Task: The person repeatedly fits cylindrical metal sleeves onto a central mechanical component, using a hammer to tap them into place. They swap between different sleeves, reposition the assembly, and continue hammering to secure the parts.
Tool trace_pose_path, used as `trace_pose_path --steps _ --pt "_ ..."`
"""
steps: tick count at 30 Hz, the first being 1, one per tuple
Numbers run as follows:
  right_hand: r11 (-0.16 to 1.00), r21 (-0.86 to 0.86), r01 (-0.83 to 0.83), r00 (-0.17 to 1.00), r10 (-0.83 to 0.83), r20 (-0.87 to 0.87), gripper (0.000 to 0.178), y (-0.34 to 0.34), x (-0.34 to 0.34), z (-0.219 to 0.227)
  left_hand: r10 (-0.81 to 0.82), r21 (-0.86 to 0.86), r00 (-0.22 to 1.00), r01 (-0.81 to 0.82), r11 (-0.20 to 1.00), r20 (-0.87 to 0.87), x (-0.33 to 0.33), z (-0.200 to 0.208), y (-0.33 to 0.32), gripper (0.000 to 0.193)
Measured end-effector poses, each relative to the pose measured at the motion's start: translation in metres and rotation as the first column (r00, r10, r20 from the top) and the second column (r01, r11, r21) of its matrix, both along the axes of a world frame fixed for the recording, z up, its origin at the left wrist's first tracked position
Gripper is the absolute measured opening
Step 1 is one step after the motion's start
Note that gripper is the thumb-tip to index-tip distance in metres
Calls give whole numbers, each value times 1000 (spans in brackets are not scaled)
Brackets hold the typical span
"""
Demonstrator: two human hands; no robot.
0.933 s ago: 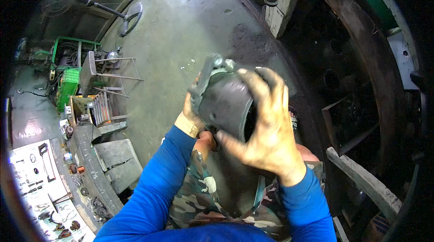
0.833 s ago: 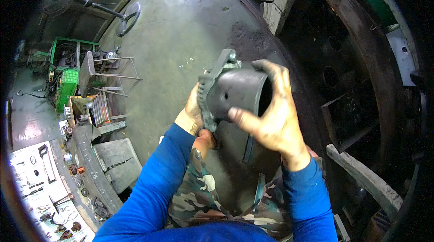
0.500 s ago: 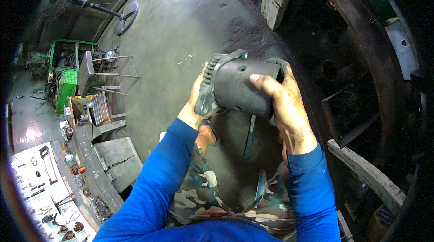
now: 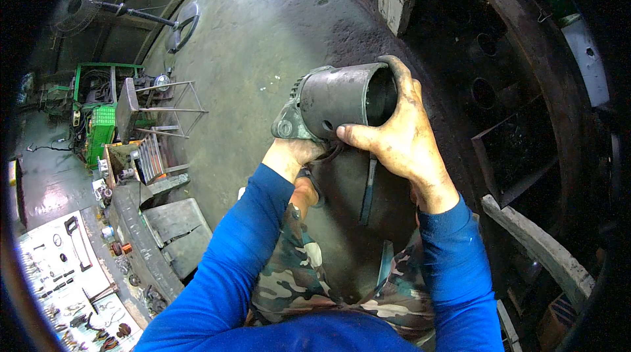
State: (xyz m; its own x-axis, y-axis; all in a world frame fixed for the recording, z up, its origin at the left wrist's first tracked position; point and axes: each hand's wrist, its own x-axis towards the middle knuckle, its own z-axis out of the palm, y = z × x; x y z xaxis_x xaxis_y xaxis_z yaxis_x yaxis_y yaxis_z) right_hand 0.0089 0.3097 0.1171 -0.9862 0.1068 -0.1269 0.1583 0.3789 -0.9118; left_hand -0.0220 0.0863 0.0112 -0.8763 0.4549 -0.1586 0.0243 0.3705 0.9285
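Between my hands is a motor housing [image 4: 334, 97], a dark grey metal cylinder with a ribbed cast end cap [image 4: 289, 118] at its left. It is held up over the floor, tilted so that its hollow right end shows a dark inside. My right hand [image 4: 401, 135] grips that open end, thumb along the lower side near a small hole, blackened fingers over the rim. Below the end cap, my left hand [image 4: 297, 155] supports the housing from underneath; most of its fingers are hidden behind the metal.
A long metal bar [image 4: 368, 191] lies on the floor [image 4: 243, 82] below the housing. Left stand a metal-legged stool [image 4: 161, 105], a green crate [image 4: 100, 127] and a pedestal fan [image 4: 79, 3]. Hand tools cover a white sheet [image 4: 62, 266] at lower left. A wooden beam [image 4: 536, 247] is at right.
The housing has turned and shifted slightly left, bringing its open end into view. My right thumb has moved lower on the cylinder, and my left hand sits further underneath.
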Motion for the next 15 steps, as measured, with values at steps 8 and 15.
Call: trace_pose_path --steps 8,15 --pt "999 -17 -37 995 35 -95 115 -4 14 8 152 460 788 -491 739 597 -2 9 0 46" --pt "997 24 -76 948 80 -309 114 -11 28 19 -7 593 697 -603 533 717 -8 27 1 48"
